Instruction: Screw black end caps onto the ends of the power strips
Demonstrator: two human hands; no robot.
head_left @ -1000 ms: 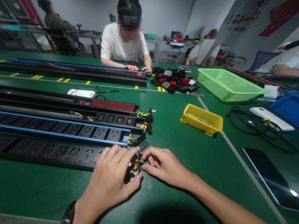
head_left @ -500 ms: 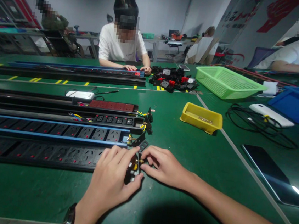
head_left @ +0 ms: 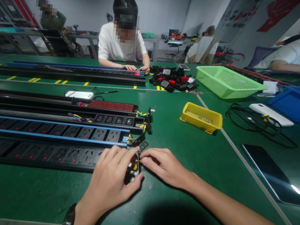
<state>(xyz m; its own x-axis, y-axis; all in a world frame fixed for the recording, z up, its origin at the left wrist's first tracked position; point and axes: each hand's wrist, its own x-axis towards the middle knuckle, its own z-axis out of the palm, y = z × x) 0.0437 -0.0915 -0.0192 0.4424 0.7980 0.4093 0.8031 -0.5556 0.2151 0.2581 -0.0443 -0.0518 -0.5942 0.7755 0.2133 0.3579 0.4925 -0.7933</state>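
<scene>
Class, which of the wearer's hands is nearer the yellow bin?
Right. The right hand lies below and left of the yellow bin in the picture; the left hand is farther left, over the end of the black socket strip.

Green table [head_left: 50, 195]: socket strips [head_left: 44, 151], yellow tray [head_left: 195, 124], green basket [head_left: 221, 87], blue bin [head_left: 292, 111].

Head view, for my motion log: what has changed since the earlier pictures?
The right hand has drawn its thumb up and left, in toward the small brass part; whether it grips that part is unclear. The camera view has shifted slightly. The left hand still holds the end plate; the yellow tray and power strips stay put.
</scene>
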